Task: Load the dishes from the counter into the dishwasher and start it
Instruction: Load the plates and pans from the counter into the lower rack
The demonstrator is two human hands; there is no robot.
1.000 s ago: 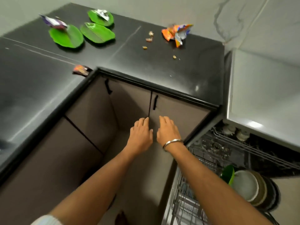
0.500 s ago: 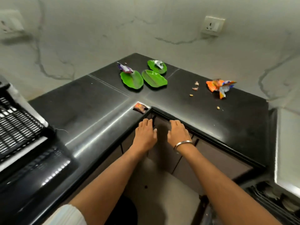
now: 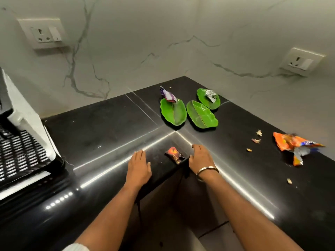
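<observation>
Three green leaf-shaped plates lie in the inner corner of the black counter (image 3: pixel 101 134): a left plate (image 3: pixel 173 113) with a purple wrapper (image 3: pixel 168 95) on its far end, a middle plate (image 3: pixel 201 115) that is bare, and a back plate (image 3: pixel 208 99) with a crumpled silver wrapper (image 3: pixel 210 95). My left hand (image 3: pixel 138 166) is flat, fingers straight, over the counter's front edge. My right hand (image 3: pixel 201 159), with a metal bangle, hovers with loosely bent fingers at the counter's inner corner. Both hands hold nothing and are well short of the plates. The dishwasher is out of view.
A small red-orange wrapper (image 3: pixel 175 155) lies between my hands. A torn orange snack bag (image 3: pixel 294 145) and several crumbs (image 3: pixel 257 137) sit on the right. A black and white appliance with a grille (image 3: pixel 21 153) stands at the left. Two wall sockets (image 3: pixel 44 34) (image 3: pixel 301 61).
The view has swung up from the cabinets and the open dishwasher to the counter corner. Both hands have moved forward from in front of the cabinet doors to above the counter edge.
</observation>
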